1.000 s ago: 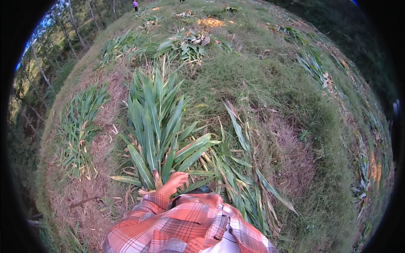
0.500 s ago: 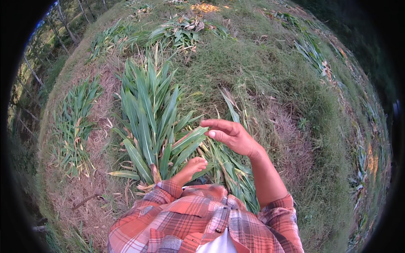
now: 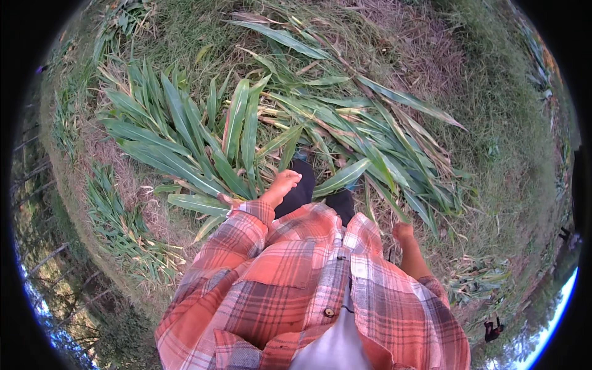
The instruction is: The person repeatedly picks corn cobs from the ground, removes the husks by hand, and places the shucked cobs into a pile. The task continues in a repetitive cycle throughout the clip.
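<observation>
Right hand (image 3: 402,232) lowered, left hand (image 3: 283,187) (loosely curled) near green leaves (image 3: 235,123)

I saw the left hand (image 3: 283,187) loosely curled beside long green leaves (image 3: 176,117). The right hand (image 3: 402,230) hung near leafy stalks (image 3: 382,157) heaped on the grass (image 3: 505,123).

Orange plaid shirt (image 3: 277,271); dark trousers (image 3: 300,188)
</observation>
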Tool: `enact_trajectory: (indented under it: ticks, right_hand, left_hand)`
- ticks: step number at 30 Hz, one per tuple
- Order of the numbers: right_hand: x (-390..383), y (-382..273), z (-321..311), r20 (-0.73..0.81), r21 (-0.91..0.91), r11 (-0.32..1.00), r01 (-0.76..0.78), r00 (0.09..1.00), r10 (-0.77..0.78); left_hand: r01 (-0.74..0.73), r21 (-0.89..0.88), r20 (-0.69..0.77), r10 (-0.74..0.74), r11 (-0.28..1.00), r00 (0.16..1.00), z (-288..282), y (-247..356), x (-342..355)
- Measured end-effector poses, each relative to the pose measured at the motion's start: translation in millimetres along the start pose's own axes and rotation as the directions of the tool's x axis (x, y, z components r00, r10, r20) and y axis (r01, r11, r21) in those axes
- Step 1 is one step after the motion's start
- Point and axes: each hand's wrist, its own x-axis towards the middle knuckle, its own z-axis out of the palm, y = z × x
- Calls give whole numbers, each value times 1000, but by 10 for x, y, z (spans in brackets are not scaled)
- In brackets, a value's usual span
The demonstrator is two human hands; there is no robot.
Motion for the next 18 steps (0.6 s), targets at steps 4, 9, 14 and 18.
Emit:
enact_trajectory:
  ticks: [4, 9, 14, 18]
  right_hand:
    - [55, -211, 749, 207, 306, 947, -94, 978, 30]
    - [765, -845, 1689, 262, 47, 997, 58, 963, -68]
    - [1606, -1508, 2118, 33, -289, 825, 486, 866, -498]
    - [2571, -1926, 2028, -269, -344, 718, 606, 669, -693]
  left_hand:
    - [1, 560, -15, 9, 828, 1000, 146, -751, 624]
    - [81, 897, -112, 47, 435, 993, 404, -956, 850]
    - [-77, 960, -11, 312, 268, 950, 386, -1236, 1369]
    - [-39, 967, -35, 280, 253, 959, 472, -1203, 1582]
